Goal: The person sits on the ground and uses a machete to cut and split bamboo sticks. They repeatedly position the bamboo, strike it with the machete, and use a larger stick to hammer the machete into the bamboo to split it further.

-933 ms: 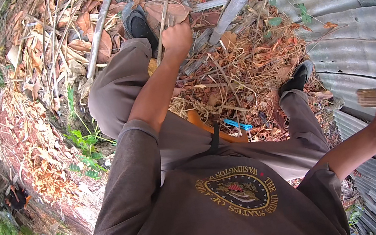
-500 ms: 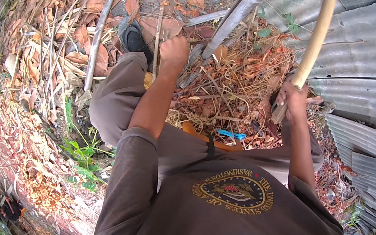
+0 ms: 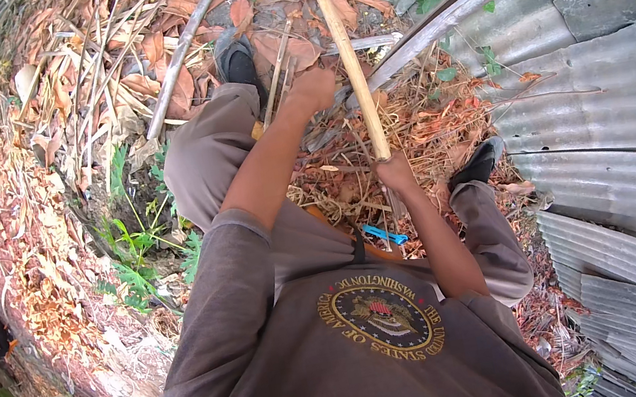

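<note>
My right hand (image 3: 395, 173) is wrapped around the lower part of a long pale wooden pole (image 3: 348, 50). The pole points away from me, its far end above the leaf litter near the top of the picture. My left hand (image 3: 314, 90) is closed in a fist in front of my left knee, just left of the pole; whatever is in it, if anything, is hidden. Thin sticks (image 3: 277, 71) lie right beside that fist. Between my legs, a small blue plastic piece (image 3: 385, 234) rests above my shirt's hem, near an orange-brown item partly hidden by my clothes.
A weathered grey split log (image 3: 437, 33) slants toward the corrugated metal sheets (image 3: 579, 100) on the right. Another grey stick (image 3: 185, 57) lies at the upper left. Dry leaves (image 3: 415, 127) cover the ground around my shoes (image 3: 236, 61). Green plants (image 3: 142, 240) grow at left.
My right hand has swung the pole leftward and inward, from over the metal sheets to a spot near my left fist. My left hand has shifted slightly right. My right shoe now shows.
</note>
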